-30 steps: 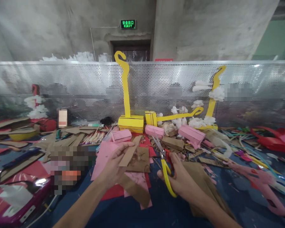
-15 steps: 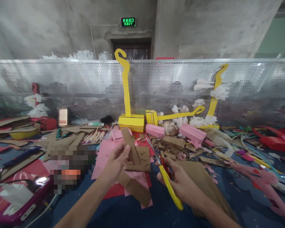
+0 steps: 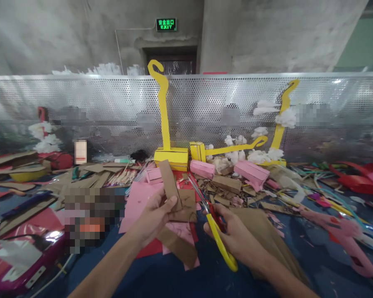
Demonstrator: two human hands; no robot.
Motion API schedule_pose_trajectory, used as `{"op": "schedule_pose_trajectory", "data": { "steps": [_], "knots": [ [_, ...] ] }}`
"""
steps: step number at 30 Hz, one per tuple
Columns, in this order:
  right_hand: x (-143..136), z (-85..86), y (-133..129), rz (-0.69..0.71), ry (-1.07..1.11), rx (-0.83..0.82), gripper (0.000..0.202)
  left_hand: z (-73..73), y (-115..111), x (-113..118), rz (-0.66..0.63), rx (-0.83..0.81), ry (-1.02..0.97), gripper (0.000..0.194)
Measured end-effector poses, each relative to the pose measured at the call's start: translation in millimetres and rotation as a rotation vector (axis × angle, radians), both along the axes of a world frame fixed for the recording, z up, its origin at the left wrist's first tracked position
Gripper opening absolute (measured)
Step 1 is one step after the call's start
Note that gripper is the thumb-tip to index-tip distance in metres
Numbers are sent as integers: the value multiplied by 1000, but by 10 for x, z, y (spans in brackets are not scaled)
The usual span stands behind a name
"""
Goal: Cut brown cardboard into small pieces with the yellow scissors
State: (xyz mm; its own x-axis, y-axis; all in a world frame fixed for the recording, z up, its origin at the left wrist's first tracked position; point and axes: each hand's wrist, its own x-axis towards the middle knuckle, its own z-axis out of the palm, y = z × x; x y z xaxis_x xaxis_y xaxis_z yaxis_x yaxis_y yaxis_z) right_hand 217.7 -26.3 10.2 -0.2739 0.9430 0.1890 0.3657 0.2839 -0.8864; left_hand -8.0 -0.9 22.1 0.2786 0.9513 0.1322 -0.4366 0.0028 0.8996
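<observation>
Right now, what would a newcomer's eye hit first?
The tall yellow hook, upright on its yellow box at the back of the table, against the perforated metal screen. Then the yellow-handled scissors in the right hand, front and center, and the green exit sign above the doorway.

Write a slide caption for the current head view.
Left hand holds a cardboard strip while the right hand grips scissors, before a yellow hooked figure.

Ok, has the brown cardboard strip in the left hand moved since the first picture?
Yes: the strip has turned, its top end swinging up and left, now overlapping the upright-necked yellow box in view.
</observation>
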Motion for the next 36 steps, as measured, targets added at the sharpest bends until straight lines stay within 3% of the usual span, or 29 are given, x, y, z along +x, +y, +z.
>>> {"op": "schedule_pose_trajectory", "data": {
  "steps": [9,15,20,26,36],
  "knots": [
    [11,-39,-18,21,-26,33,32,-25,26,-49,58,74,-32,28],
    [7,-34,-31,-42,-200,226,19,28,27,-26,144,37,-39,38],
    [-23,-37,-14,-74,-269,350,19,-3,73,-49,219,89,58,35],
    [-33,-84,8,-121,-289,367,23,-98,97,-56,229,156,146,29],
    [-30,-119,22,-133,-295,404,23,-79,70,-17,241,147,161,29]
  ]
}}
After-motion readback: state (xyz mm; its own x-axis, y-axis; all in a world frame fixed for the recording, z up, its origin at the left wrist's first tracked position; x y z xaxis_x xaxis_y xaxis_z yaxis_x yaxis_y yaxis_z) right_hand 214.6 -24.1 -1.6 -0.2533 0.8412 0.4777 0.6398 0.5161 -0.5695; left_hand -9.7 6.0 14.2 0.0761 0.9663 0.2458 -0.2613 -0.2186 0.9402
